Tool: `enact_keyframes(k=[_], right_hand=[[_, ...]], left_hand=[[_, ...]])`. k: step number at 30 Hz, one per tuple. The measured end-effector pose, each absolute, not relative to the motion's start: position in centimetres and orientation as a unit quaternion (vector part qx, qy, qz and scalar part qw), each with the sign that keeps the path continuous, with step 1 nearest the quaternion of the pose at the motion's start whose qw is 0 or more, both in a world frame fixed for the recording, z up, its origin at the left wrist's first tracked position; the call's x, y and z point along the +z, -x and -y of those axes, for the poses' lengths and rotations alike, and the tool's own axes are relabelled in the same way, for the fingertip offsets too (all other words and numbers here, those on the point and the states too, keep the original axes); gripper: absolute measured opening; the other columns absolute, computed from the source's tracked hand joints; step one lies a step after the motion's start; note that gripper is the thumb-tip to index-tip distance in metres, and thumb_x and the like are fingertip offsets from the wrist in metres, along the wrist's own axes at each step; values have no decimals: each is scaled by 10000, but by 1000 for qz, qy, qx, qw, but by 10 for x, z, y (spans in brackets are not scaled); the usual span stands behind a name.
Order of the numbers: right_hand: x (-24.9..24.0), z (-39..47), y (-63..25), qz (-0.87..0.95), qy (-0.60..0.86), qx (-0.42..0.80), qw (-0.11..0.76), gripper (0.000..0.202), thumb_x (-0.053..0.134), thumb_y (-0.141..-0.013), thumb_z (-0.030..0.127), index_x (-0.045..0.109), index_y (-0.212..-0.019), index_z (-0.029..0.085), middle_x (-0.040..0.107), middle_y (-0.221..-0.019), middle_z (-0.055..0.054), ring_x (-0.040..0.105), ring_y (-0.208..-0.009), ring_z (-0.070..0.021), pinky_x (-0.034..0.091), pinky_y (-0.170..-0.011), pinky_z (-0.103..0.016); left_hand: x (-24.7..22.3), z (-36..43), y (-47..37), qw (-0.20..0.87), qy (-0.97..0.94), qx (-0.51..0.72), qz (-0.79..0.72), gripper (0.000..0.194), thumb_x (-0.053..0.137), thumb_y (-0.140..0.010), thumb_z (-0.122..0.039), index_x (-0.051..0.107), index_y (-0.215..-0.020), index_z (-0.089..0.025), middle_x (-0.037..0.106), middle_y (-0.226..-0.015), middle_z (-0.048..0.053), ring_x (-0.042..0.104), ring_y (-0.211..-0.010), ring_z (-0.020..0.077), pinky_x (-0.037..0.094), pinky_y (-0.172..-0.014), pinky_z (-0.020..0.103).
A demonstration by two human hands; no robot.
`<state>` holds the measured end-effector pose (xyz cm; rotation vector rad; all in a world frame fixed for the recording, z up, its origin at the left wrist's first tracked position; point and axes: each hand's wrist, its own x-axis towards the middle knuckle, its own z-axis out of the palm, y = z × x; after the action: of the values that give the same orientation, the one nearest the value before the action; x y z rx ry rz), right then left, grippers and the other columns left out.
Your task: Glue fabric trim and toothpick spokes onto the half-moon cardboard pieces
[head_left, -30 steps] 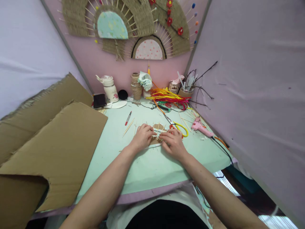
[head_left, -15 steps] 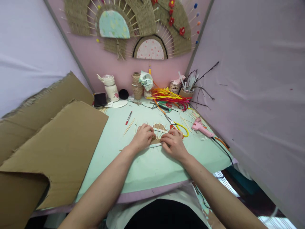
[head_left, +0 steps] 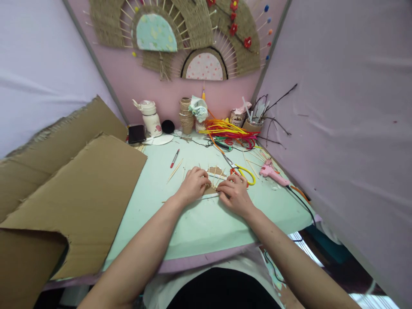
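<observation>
A small brown cardboard piece (head_left: 210, 191) with a white edge lies on the pale green table, and several thin wooden sticks (head_left: 215, 176) fan out from it. My left hand (head_left: 195, 183) is at its left side, fingers bent and pressed together over the stick ends. At its right side my right hand (head_left: 236, 193) has curled fingers, with the fingertips on the piece near the sticks. What either set of fingertips pinches is too small to make out. Scissors (head_left: 243, 171) with yellow and red handles lie just behind my right hand.
Large cardboard sheets (head_left: 83, 193) cover the left side. A pink glue gun (head_left: 273, 174) with a cord lies right. A red pen (head_left: 174, 159) and loose sticks (head_left: 174, 171) are left of centre. A bottle (head_left: 150, 120), twine (head_left: 186, 116) and coloured pipe cleaners (head_left: 228, 128) stand or lie behind.
The whole view has shifted very slightly, so the background sits a little further right. Both hands keep their places at the cardboard piece.
</observation>
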<state>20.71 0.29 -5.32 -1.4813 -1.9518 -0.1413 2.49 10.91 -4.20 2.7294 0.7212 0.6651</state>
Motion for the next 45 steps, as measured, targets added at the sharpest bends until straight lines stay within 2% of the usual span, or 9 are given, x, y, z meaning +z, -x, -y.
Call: enact_keyframes(k=[18, 28, 33, 39, 42, 45], right_hand=[[-54, -3, -207, 753, 570, -71, 321, 179, 589, -833, 171, 746, -816, 255, 760, -861, 5, 536, -973, -234, 247, -961, -452], [-55, -2, -211, 729, 573, -79, 365, 179, 578, -837, 187, 744, -839, 255, 768, -880, -6, 549, -953, -248, 276, -932, -453], [-55, 1, -212, 724, 568, -83, 381, 165, 585, -819, 180, 727, -767, 246, 756, -823, 6, 548, -926, -231, 273, -942, -449], [-52, 2, -211, 724, 560, -91, 392, 168, 586, -812, 159, 719, -752, 242, 750, -808, 6, 554, -909, -226, 279, -924, -448], [-52, 3, -213, 722, 555, -97, 401, 160, 591, -813, 155, 711, -750, 240, 752, -805, 7, 560, -914, -234, 282, -913, -454], [-53, 8, -216, 719, 548, -104, 415, 155, 594, -814, 143, 709, -775, 240, 755, -820, 9, 558, -931, -246, 287, -905, -460]], left_hand=[[-42, -110, -24, 124, -933, 227, -251, 311, 506, -834, -72, 767, -867, -239, 659, -968, 72, 486, -1001, 239, 409, -880, 423], [-39, -108, -23, 120, -932, 234, -251, 282, 520, -845, -74, 757, -861, -225, 662, -964, 69, 491, -993, 239, 401, -854, 404], [-36, -107, -22, 118, -928, 244, -258, 269, 537, -829, -65, 754, -859, -222, 670, -957, 65, 498, -984, 242, 411, -845, 407], [-17, -87, -1, 111, -900, 295, -300, 325, 483, -828, -10, 732, -923, -196, 661, -994, 73, 502, -996, 230, 445, -892, 402], [-11, -56, 26, 129, -862, 371, -320, 295, 480, -890, -54, 704, -1020, -195, 648, -987, 63, 529, -987, 203, 464, -889, 364], [-16, -20, 57, 167, -834, 389, -353, 253, 483, -938, -106, 682, -1057, -207, 641, -962, 49, 573, -939, 173, 484, -826, 310]])
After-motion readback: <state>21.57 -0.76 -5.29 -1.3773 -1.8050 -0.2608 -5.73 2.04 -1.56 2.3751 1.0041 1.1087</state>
